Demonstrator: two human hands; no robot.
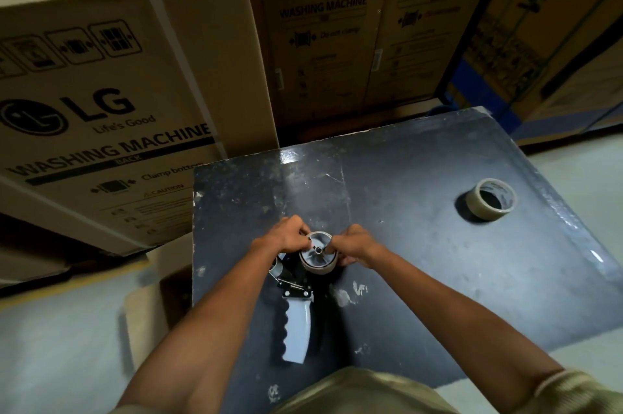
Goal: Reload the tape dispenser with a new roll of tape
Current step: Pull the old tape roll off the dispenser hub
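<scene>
Black, scuffed tabletop (421, 245) carries the work. Grey-handled handheld tape dispenser with black metal frame (296, 322) lies flat on it near the front edge, handle pointing toward the person, wheel end away.

Thin beige tape roll on the dispenser's grey spoked wheel (318, 253) sits at the far end of the dispenser. Only a narrow band of tape or core shows around the wheel; whether tape remains on it cannot be told.

Left hand (286, 234): fingers curled, pinching the left rim of the roll on the wheel. Right hand (354, 245): fingers curled, gripping the right rim of the same roll, fingertips close to the hub. Both hands touch the roll from opposite sides. Both forearms reach in from the bottom of the view.

Second beige tape roll with cardboard core (490, 199) lies flat on the tabletop, well apart, toward the far right side, untouched.

Surroundings: large brown cardboard washing-machine carton with a white strap (101, 93) stands left of the table; more brown printed cartons (371, 25) are stacked behind. Pale floor (50, 346) is visible on the left.
</scene>
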